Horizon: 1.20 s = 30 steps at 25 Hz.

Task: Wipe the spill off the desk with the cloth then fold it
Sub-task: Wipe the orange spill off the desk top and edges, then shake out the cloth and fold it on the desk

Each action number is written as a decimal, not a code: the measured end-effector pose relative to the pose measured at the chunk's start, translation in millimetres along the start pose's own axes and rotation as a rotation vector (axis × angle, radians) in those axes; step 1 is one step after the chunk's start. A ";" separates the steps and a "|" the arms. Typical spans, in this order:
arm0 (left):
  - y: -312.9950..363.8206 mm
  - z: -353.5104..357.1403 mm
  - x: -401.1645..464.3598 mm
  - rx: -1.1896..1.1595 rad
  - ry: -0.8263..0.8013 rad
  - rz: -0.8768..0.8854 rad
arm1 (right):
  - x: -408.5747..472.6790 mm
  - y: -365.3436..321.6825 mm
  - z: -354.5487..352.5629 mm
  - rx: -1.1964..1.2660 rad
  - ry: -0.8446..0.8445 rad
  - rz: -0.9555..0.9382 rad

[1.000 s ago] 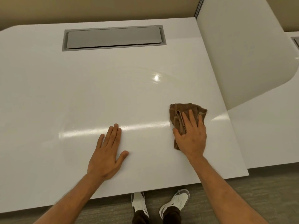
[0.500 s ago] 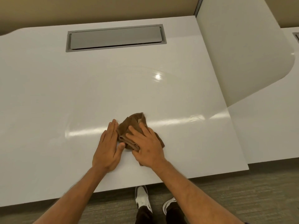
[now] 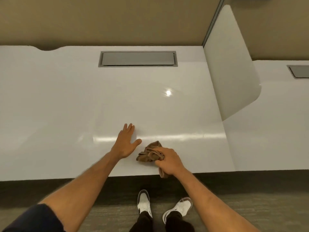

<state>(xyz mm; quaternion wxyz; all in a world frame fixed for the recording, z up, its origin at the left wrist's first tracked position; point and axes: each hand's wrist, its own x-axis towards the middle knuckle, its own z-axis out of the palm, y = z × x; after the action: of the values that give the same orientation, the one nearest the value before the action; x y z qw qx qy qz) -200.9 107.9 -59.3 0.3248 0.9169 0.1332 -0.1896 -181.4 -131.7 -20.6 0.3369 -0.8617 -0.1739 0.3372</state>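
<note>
Desk [image 3: 66, 106] before me: cable hatch [image 3: 138, 58] set in its far middle; divider panel [image 3: 229, 64] at its right edge; my left hand [image 3: 126, 144] flat near the front edge; cloth [image 3: 148, 154] just right of it, under my right hand [image 3: 168, 162].

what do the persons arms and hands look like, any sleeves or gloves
Both hands are bare: no gloves, rings or watch show on the left hand or right hand. Both forearms are bare too. A dark navy short sleeve shows on the left upper arm; the right sleeve is out of view.
</note>
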 end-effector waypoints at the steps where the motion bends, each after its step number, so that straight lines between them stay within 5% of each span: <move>1: 10.1 -5.5 -11.8 -0.031 0.032 0.006 | -13.0 -6.2 -12.7 0.055 0.056 0.021; 10: 113.3 -53.8 -108.5 -0.357 0.202 0.036 | -100.0 -47.9 -126.8 0.384 0.339 -0.128; 21: 231.9 -66.1 -170.3 -0.987 0.221 0.158 | -133.2 -110.3 -153.0 0.448 0.252 -0.349; 30: 214.6 -130.2 -129.7 -0.929 0.308 0.135 | -86.6 -149.2 -158.7 0.485 0.395 -0.326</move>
<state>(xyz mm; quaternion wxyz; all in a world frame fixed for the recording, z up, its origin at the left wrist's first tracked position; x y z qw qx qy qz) -203.8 14.7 207.4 0.6874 0.6991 0.1905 0.0492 -143.0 -144.5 210.3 0.6082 -0.7662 -0.1557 0.1372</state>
